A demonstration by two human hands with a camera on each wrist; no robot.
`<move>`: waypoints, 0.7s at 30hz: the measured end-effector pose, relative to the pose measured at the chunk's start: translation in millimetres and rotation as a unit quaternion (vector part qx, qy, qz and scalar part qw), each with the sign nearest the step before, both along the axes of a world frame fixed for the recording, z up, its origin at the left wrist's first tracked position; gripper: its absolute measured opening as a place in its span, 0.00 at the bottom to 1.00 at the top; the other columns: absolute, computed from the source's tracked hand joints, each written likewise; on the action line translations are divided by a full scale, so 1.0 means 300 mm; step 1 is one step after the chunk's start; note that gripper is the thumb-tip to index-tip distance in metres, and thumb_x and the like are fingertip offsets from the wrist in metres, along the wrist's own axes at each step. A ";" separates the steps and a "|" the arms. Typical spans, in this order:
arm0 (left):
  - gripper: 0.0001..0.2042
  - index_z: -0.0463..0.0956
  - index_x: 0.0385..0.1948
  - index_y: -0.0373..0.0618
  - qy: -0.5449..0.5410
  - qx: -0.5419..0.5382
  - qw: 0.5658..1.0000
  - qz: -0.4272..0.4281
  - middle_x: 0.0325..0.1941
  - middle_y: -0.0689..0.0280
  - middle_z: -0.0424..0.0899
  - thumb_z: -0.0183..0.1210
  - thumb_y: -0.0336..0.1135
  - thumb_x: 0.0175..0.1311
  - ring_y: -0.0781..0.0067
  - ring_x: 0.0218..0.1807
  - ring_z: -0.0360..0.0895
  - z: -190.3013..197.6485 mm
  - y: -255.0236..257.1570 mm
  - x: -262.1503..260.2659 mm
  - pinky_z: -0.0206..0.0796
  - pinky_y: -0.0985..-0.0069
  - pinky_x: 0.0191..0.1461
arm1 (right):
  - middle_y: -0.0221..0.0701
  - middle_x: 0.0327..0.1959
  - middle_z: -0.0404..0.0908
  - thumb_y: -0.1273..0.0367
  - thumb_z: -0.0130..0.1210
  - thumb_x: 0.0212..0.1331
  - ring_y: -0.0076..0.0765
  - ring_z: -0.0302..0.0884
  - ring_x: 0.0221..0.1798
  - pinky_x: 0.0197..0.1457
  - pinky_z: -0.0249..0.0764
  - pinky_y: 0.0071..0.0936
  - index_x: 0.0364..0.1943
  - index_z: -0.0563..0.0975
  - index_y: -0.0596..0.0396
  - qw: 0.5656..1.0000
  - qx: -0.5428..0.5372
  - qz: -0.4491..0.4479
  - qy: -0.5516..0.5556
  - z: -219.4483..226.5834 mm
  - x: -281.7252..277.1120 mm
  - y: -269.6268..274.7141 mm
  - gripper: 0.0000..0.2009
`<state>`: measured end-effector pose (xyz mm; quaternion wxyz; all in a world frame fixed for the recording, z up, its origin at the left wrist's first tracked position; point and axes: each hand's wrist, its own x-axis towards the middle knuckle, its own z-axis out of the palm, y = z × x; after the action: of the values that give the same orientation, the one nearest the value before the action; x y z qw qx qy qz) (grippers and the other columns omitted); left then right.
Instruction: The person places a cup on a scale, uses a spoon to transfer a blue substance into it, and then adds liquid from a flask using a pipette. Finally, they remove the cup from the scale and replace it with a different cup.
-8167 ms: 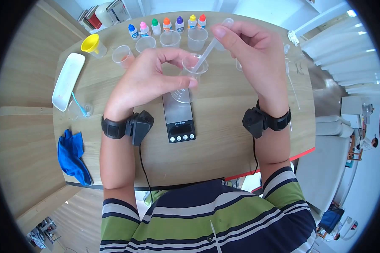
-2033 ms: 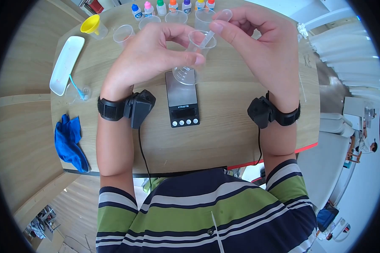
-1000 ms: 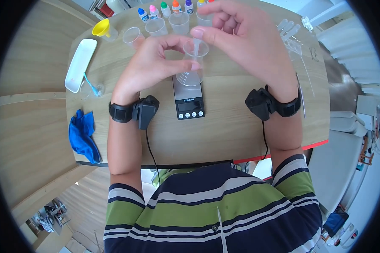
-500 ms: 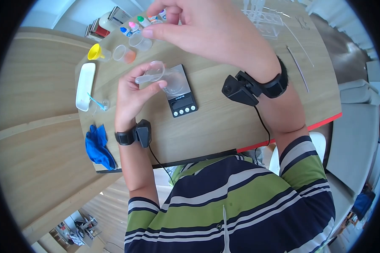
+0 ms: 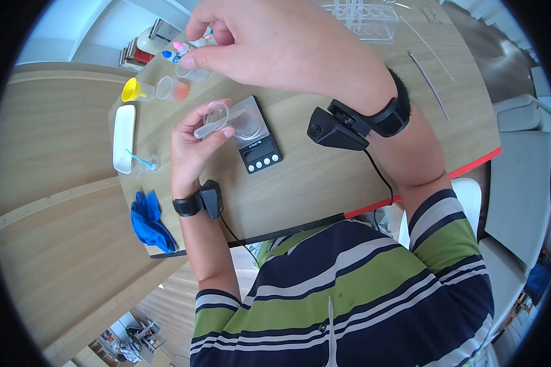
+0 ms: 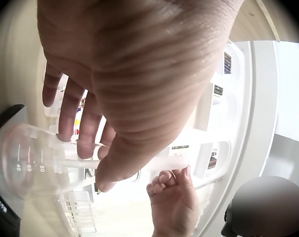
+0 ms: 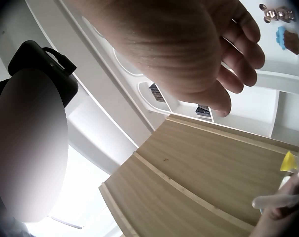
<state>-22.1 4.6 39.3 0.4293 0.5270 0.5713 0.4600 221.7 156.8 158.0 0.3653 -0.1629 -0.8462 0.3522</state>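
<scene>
In the head view the left hand (image 5: pixel 193 147) grips a clear graduated cup (image 5: pixel 248 124), tilted over the black scale (image 5: pixel 263 150). A clear plastic dropper (image 5: pixel 209 129) leans out of the cup's mouth. The left wrist view shows the thumb of the left hand (image 6: pixel 139 84) and its fingers around the cup (image 6: pixel 33 160), with the dropper (image 6: pixel 169 163) sticking out past them. Raised over the back left of the table, the right hand (image 5: pixel 275 49) holds nothing visible, fingers loosely bent, with small bottles and a clear cup (image 5: pixel 193 74) beyond and below it.
Left on the table are a yellow funnel (image 5: pixel 130 90), a cup with orange-pink liquid (image 5: pixel 179 92), a white tray (image 5: pixel 124 137) and a blue cloth (image 5: pixel 150 223). A clear tube rack (image 5: pixel 373 30) and a thin rod (image 5: pixel 428 85) lie right.
The right hand has let go of the dropper and moved left across the table. The dropper now rests in the cup, leaning toward the left hand. The head view has turned.
</scene>
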 end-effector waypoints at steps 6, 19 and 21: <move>0.30 0.81 0.68 0.41 0.009 -0.003 1.000 -0.017 0.69 0.61 0.86 0.77 0.23 0.60 0.70 0.68 0.81 -0.004 -0.005 -0.002 0.69 0.67 0.76 | 0.56 0.42 0.90 0.60 0.70 0.64 0.64 0.90 0.46 0.53 0.84 0.50 0.45 0.89 0.63 0.999 0.033 -0.041 -0.010 -0.017 -0.011 -0.052 0.18; 0.13 0.85 0.57 0.40 -0.038 -0.072 0.996 0.021 0.50 0.69 0.90 0.66 0.36 0.79 0.80 0.55 0.83 -0.072 -0.008 -0.194 0.71 0.75 0.66 | 0.23 0.24 0.79 0.64 0.67 0.72 0.17 0.69 0.28 0.32 0.67 0.25 0.39 0.88 0.60 0.972 -0.208 -0.085 -0.071 -0.282 -0.004 -0.059 0.12; 0.12 0.83 0.56 0.41 -0.049 -0.050 0.997 0.033 0.44 0.71 0.87 0.62 0.37 0.81 0.81 0.50 0.81 -0.094 0.011 -0.194 0.71 0.77 0.62 | 0.20 0.24 0.79 0.61 0.67 0.74 0.14 0.70 0.29 0.32 0.67 0.22 0.37 0.88 0.60 0.946 -0.307 -0.062 -0.086 -0.359 -0.002 -0.075 0.14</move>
<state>-80.3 8.0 11.0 0.4670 0.4626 0.5893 0.4697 221.1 134.2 50.4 0.2448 -0.3488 -0.7133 0.5565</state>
